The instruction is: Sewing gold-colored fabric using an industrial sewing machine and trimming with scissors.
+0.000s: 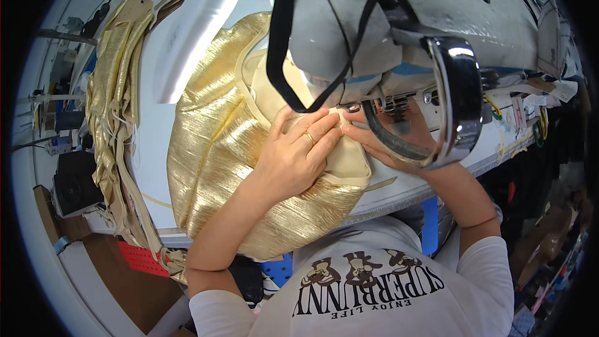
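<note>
The white counter (150, 168) carries almost everything here, and the grey sewing machine (399, 19) looms over its far edge, its chrome guard (458, 97) curving down toward the near edge on the right. Spread across the middle of the counter lies the gold fabric piece (212, 143), a big shimmering bundle that spills over the near edge toward the person. Its cream lining (343, 159) is folded up on top, and that fold runs lengthwise from the near edge up toward the needle area under the machine head.

A heap of gold strips (115, 100) hangs along the counter's left edge, well apart from the work. A black strap (281, 31) dangles from the machine over the cloth.

The left hand (293, 159) lies flat on the cream lining, fingers together and stretched toward the needle, pressing rather than pinching; it wears a ring. The right hand (374, 143) sits just beside it, to the right and partly behind the chrome guard, its fingertips meeting the left ones at the fold's far end. Whether its grip closes on the cloth I cannot tell. The seam lies directly ahead of both sets of fingertips, the two hands about equally near.
</note>
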